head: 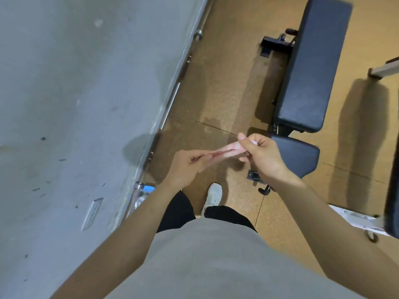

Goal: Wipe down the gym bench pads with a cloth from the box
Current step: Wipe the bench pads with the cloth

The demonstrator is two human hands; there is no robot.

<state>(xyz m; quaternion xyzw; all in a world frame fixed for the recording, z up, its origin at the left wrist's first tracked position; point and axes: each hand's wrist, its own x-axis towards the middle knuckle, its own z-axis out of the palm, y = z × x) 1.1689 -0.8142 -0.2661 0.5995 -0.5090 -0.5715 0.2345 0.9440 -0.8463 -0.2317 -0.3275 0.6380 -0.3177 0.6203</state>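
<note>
A small pink cloth (pixel 224 150) is stretched flat between both hands at waist height. My left hand (pixel 190 167) pinches its left end and my right hand (pixel 262 157) pinches its right end. The black gym bench stands on the floor to the right: its long back pad (pixel 311 65) runs away from me, and its short seat pad (pixel 302 155) lies just beyond my right hand. No box is in view.
A grey wall (pixel 75 104) fills the left side, with a steel barbell (pixel 170 104) lying along its base. The floor (pixel 216 83) is brown cork-like matting. My white shoe (pixel 212 196) is below the hands. A white machine frame (pixel 354 219) sits at the right.
</note>
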